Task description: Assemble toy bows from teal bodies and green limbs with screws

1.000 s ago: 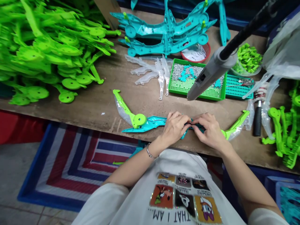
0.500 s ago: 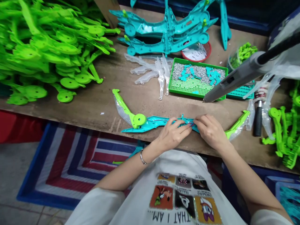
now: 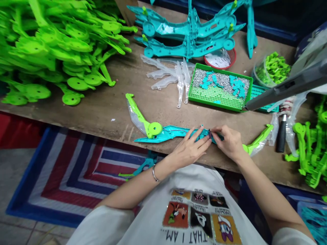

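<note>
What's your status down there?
Left hand spread over long turquoise plastic frame. Right hand near its middle. Grey rod-shaped tool beyond, clear of both hands.

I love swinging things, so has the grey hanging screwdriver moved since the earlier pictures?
Yes, the grey hanging screwdriver has moved right. Against the green tray, its tip went from left of the middle to the near right corner.

Two hands (image 3: 188, 149) (image 3: 228, 141); one green tray (image 3: 204, 95) (plus one red basket (image 3: 232, 60)).
</note>
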Available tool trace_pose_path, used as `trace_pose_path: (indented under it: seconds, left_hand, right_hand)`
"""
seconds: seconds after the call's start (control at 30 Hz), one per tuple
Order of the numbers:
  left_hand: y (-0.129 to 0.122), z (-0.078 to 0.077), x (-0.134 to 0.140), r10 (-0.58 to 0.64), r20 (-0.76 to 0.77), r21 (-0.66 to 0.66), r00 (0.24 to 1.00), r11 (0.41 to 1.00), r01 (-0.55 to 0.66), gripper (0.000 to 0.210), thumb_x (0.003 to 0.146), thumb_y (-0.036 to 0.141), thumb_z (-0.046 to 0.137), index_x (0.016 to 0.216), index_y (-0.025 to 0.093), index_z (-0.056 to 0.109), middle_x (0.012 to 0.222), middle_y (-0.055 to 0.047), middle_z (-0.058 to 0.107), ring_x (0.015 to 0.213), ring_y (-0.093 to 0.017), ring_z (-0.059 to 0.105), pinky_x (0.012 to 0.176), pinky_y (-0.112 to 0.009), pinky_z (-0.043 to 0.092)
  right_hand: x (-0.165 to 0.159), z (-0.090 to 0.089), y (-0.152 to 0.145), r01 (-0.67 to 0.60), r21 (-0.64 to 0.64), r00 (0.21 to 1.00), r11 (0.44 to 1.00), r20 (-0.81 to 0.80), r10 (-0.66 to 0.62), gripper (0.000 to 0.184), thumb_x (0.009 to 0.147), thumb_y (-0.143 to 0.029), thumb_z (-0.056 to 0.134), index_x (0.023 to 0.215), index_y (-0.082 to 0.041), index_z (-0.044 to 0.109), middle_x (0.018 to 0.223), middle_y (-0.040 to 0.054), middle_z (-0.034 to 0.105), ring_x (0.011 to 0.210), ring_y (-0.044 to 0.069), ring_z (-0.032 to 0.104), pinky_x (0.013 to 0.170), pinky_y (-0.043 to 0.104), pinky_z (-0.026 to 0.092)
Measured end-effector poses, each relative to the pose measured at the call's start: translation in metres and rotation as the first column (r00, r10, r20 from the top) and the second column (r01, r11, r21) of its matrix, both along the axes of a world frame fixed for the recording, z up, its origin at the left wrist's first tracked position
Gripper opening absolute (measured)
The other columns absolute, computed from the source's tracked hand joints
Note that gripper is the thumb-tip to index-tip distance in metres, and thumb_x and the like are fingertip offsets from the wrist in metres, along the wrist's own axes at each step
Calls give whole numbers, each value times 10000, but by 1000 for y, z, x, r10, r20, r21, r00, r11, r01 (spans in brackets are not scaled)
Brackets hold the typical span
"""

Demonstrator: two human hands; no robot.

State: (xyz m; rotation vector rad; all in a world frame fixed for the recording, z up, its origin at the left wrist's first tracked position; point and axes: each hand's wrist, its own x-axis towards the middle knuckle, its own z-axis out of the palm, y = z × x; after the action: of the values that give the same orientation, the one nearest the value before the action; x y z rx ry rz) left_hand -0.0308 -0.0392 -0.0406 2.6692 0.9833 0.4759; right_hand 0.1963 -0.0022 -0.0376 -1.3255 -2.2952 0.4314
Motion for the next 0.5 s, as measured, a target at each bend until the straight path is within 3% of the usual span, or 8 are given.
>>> trace_pose_path:
  seconds: [0.17,0.23,0.33,0.4,0.5]
  left_hand:
    - [2,-3,-3,-19,5,-18,1000,1000,20,535,967,310,638,1464,160,509,1497,-154,556,1553,-384,240,1213,-639,304]
    - [3,-4,-4,-31,1,-22,1000,999,31,547,966,348,639,1463,160,512,1499,-156,554,1548,-389,250,1211,-638,304]
    - [4,-4,-6,-44,-3,-26,999,999,43,562,972,397,623,1466,152,517,1494,-159,558,1536,-398,279,1209,-636,299]
    - [4,-4,-7,-44,-7,-29,999,999,43,564,982,405,607,1476,150,511,1491,-158,562,1530,-398,292,1204,-632,302]
    - [4,-6,-8,-43,-5,-28,999,999,43,556,987,391,603,1484,163,504,1487,-148,570,1523,-390,310,1193,-623,315]
  right_hand:
    - [-4,7,1,-23,27,998,999,63,21,40,954,-198,550,935,-217,580,846,62,745,761,191,713,687,289,518]
    - [-7,14,3,-39,-20,992,999,115,41,41,940,-184,542,935,-213,571,835,65,737,750,199,704,683,296,507]
    - [-8,27,11,-62,-169,989,984,124,83,145,903,-145,545,1034,-196,579,883,71,747,796,216,718,725,313,519]
    - [-6,32,21,-70,-319,996,945,25,82,258,870,-114,556,1113,-198,579,939,61,764,835,208,734,760,311,536]
    - [-2,30,37,-41,-511,982,858,-180,-61,216,848,-167,620,1062,-198,623,934,44,770,807,186,733,742,296,553]
